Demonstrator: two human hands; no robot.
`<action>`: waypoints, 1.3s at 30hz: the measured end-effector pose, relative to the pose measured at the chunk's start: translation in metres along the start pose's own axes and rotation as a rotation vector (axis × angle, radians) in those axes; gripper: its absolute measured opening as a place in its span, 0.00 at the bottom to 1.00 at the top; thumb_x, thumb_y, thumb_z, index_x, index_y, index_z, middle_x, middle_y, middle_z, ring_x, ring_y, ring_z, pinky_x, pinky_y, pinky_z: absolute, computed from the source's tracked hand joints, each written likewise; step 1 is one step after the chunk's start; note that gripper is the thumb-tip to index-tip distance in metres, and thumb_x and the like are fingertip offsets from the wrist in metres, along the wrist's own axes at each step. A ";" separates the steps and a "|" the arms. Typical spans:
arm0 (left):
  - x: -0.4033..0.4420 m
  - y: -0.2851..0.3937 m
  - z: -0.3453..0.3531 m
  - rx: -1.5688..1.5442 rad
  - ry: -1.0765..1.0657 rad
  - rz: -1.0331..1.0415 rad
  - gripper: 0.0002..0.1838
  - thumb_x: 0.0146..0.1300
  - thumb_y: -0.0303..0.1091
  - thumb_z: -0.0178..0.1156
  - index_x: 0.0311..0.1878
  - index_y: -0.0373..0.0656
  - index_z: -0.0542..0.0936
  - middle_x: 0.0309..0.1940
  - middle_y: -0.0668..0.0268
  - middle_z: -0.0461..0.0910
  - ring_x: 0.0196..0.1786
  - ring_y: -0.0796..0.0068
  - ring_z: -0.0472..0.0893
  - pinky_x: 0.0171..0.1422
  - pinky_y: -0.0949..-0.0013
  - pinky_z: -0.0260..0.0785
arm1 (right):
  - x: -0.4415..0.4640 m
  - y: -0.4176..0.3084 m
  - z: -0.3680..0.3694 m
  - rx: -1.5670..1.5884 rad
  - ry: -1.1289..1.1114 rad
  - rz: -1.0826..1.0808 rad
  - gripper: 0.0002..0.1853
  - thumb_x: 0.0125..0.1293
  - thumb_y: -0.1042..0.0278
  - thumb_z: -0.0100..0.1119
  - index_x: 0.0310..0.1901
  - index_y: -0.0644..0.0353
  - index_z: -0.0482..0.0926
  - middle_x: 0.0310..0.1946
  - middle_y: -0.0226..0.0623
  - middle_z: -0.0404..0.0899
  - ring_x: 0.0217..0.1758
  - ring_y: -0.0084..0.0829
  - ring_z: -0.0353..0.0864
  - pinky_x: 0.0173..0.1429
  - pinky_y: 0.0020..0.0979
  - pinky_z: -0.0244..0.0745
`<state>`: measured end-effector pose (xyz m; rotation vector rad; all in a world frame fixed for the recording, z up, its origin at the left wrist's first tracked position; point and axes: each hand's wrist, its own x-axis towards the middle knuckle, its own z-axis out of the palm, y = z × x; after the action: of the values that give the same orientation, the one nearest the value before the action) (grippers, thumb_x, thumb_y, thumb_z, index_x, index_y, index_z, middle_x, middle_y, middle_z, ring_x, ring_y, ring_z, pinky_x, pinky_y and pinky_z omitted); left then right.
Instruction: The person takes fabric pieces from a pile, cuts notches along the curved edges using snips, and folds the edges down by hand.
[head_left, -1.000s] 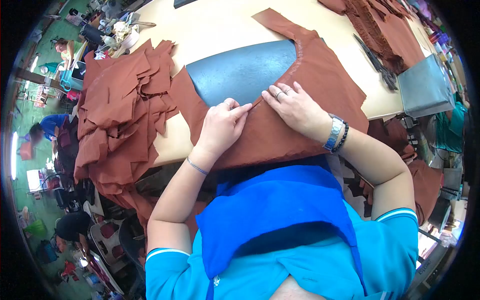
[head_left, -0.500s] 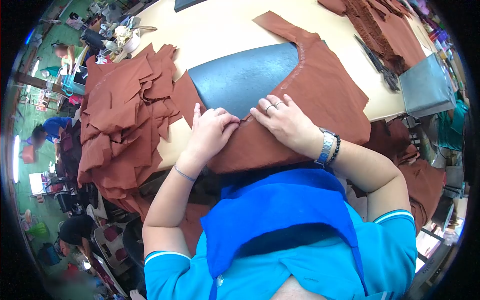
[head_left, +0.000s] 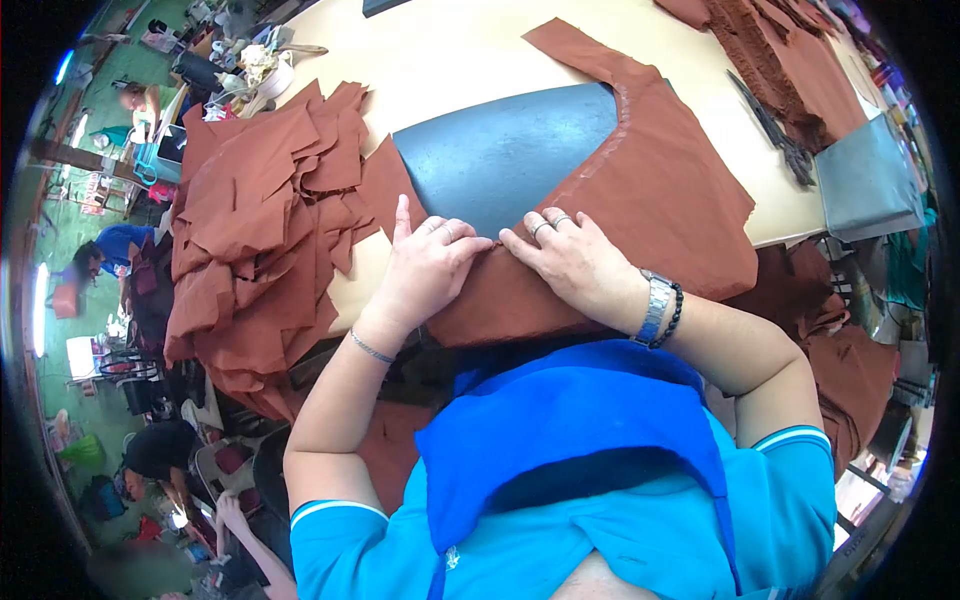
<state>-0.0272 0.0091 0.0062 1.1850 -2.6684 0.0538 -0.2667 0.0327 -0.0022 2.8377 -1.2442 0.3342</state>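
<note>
A rust-brown fabric piece [head_left: 680, 190] with a long narrow strip at its far end lies across a dark, smooth board [head_left: 500, 145]. Pale marks run along its curved inner edge. My left hand [head_left: 428, 268] pinches that edge near the board's front, its index finger raised. Close beside it, my right hand [head_left: 585, 262] is closed on the same edge, thumb and fingertips pressed to the cloth. The fingertips of both hands nearly meet. What lies under my fingers is hidden.
Left of the board rises a loose heap of brown fabric pieces [head_left: 250, 230]. Dark scissors [head_left: 770, 130] lie at the right, near a grey-blue block [head_left: 870, 180]. More brown fabric [head_left: 775, 60] sits at the far right. Other people work at the left.
The camera view has shifted slightly, moving the table things a little right. My two hands have drawn closer together along the fabric edge. Another person's arm now shows at lower left.
</note>
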 end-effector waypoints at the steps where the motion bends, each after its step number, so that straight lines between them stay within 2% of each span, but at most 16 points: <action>1: -0.001 -0.002 -0.001 0.006 -0.003 0.002 0.08 0.61 0.34 0.66 0.42 0.61 0.87 0.40 0.79 0.82 0.48 0.76 0.81 0.77 0.30 0.47 | 0.000 0.000 -0.001 -0.006 -0.013 0.000 0.23 0.68 0.67 0.53 0.64 0.55 0.74 0.55 0.40 0.75 0.58 0.37 0.76 0.50 0.45 0.81; 8: -0.006 -0.019 -0.010 0.072 -0.031 0.040 0.08 0.64 0.33 0.61 0.39 0.61 0.87 0.39 0.80 0.82 0.48 0.79 0.81 0.78 0.28 0.47 | 0.006 -0.001 -0.004 0.057 -0.061 0.006 0.22 0.68 0.68 0.52 0.63 0.52 0.75 0.55 0.40 0.74 0.57 0.39 0.77 0.45 0.42 0.83; 11: -0.006 -0.021 -0.011 0.119 0.000 0.099 0.08 0.62 0.33 0.61 0.38 0.60 0.87 0.38 0.81 0.82 0.47 0.80 0.81 0.78 0.28 0.46 | 0.008 -0.003 -0.004 0.044 -0.066 0.001 0.21 0.68 0.68 0.52 0.63 0.49 0.75 0.55 0.41 0.74 0.57 0.39 0.77 0.44 0.43 0.83; 14: -0.011 -0.029 -0.007 0.108 0.047 0.075 0.08 0.58 0.32 0.68 0.38 0.61 0.88 0.37 0.81 0.81 0.47 0.79 0.81 0.80 0.31 0.44 | 0.010 -0.005 -0.005 0.036 -0.076 0.015 0.22 0.69 0.68 0.52 0.64 0.46 0.75 0.55 0.42 0.73 0.58 0.40 0.77 0.44 0.44 0.83; 16: -0.012 -0.032 -0.009 0.080 0.064 0.053 0.07 0.58 0.32 0.68 0.37 0.60 0.87 0.37 0.81 0.81 0.47 0.79 0.81 0.81 0.32 0.42 | 0.012 -0.007 -0.005 0.019 -0.088 0.025 0.24 0.69 0.68 0.52 0.66 0.43 0.74 0.55 0.42 0.73 0.58 0.41 0.77 0.44 0.45 0.83; 20: -0.017 -0.034 -0.008 0.088 0.072 0.039 0.07 0.57 0.32 0.68 0.37 0.59 0.87 0.38 0.81 0.81 0.47 0.80 0.81 0.81 0.32 0.41 | 0.018 -0.014 -0.003 -0.057 -0.113 0.033 0.28 0.69 0.68 0.53 0.70 0.35 0.71 0.55 0.42 0.72 0.58 0.43 0.76 0.45 0.48 0.83; 23: -0.018 -0.035 -0.006 0.129 0.090 0.067 0.06 0.61 0.35 0.61 0.38 0.58 0.86 0.39 0.81 0.81 0.47 0.80 0.82 0.78 0.29 0.47 | 0.027 -0.026 -0.003 -0.165 -0.184 0.068 0.29 0.69 0.67 0.53 0.71 0.30 0.69 0.55 0.43 0.72 0.58 0.44 0.76 0.46 0.50 0.82; 25: -0.019 -0.034 -0.004 0.131 0.080 0.050 0.07 0.60 0.33 0.64 0.39 0.59 0.87 0.40 0.81 0.81 0.50 0.80 0.81 0.80 0.30 0.41 | 0.034 -0.035 0.002 -0.292 -0.257 0.102 0.30 0.70 0.67 0.52 0.71 0.28 0.68 0.55 0.44 0.72 0.58 0.44 0.76 0.47 0.52 0.81; 26: -0.020 -0.034 -0.003 0.134 0.076 0.041 0.07 0.60 0.32 0.65 0.39 0.59 0.87 0.41 0.81 0.82 0.51 0.80 0.81 0.81 0.31 0.37 | 0.033 -0.035 0.000 -0.234 -0.237 0.105 0.29 0.70 0.67 0.52 0.71 0.31 0.68 0.56 0.44 0.72 0.58 0.45 0.76 0.48 0.52 0.81; 29: -0.027 -0.030 0.005 0.168 0.166 0.031 0.07 0.62 0.32 0.63 0.40 0.59 0.87 0.40 0.82 0.82 0.54 0.80 0.81 0.80 0.30 0.37 | 0.020 -0.022 -0.008 -0.026 -0.178 0.070 0.26 0.69 0.67 0.50 0.69 0.42 0.71 0.56 0.45 0.73 0.57 0.46 0.77 0.52 0.53 0.79; 30: -0.034 -0.029 0.002 0.200 0.073 0.022 0.14 0.63 0.42 0.64 0.51 0.59 0.85 0.51 0.75 0.80 0.64 0.71 0.76 0.80 0.31 0.36 | 0.010 -0.010 -0.013 0.063 -0.160 0.033 0.24 0.69 0.68 0.50 0.67 0.47 0.72 0.56 0.46 0.73 0.57 0.47 0.77 0.54 0.52 0.79; 33: -0.043 0.005 -0.010 0.103 0.135 -0.287 0.33 0.60 0.58 0.64 0.65 0.55 0.77 0.64 0.63 0.71 0.71 0.59 0.66 0.78 0.28 0.35 | -0.004 0.023 -0.022 0.335 -0.055 -0.079 0.19 0.67 0.72 0.48 0.59 0.61 0.76 0.57 0.48 0.73 0.55 0.49 0.78 0.59 0.44 0.77; 34: -0.053 0.011 -0.005 0.068 0.097 -0.414 0.50 0.53 0.71 0.64 0.74 0.50 0.66 0.70 0.54 0.60 0.74 0.50 0.58 0.78 0.32 0.40 | -0.004 0.023 -0.032 0.450 -0.034 -0.041 0.16 0.67 0.73 0.52 0.56 0.61 0.77 0.55 0.48 0.76 0.56 0.49 0.78 0.61 0.39 0.75; 35: -0.060 0.016 -0.002 0.003 0.135 -0.509 0.54 0.52 0.73 0.64 0.75 0.47 0.63 0.68 0.53 0.63 0.72 0.47 0.61 0.76 0.38 0.49 | -0.003 0.019 -0.045 0.635 -0.034 -0.062 0.16 0.68 0.72 0.54 0.56 0.62 0.77 0.54 0.48 0.77 0.56 0.48 0.78 0.62 0.39 0.75; 37: -0.070 0.022 -0.001 -0.007 0.028 -0.733 0.49 0.55 0.66 0.68 0.69 0.38 0.70 0.57 0.51 0.74 0.61 0.50 0.74 0.68 0.52 0.65 | 0.002 0.003 -0.088 1.009 -0.053 -0.093 0.16 0.69 0.70 0.58 0.56 0.62 0.78 0.53 0.48 0.79 0.57 0.47 0.79 0.63 0.39 0.75; 39: -0.078 0.015 -0.004 -0.129 0.021 -0.783 0.41 0.57 0.61 0.69 0.61 0.34 0.75 0.48 0.52 0.78 0.51 0.51 0.78 0.58 0.56 0.71 | 0.004 -0.010 -0.125 1.482 -0.267 -0.291 0.16 0.71 0.65 0.60 0.56 0.64 0.79 0.51 0.46 0.81 0.57 0.45 0.80 0.64 0.37 0.74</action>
<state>0.0134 0.0766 -0.0059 2.0503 -1.9713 -0.2256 -0.2801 0.0500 0.1208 4.2698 -0.5687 1.3649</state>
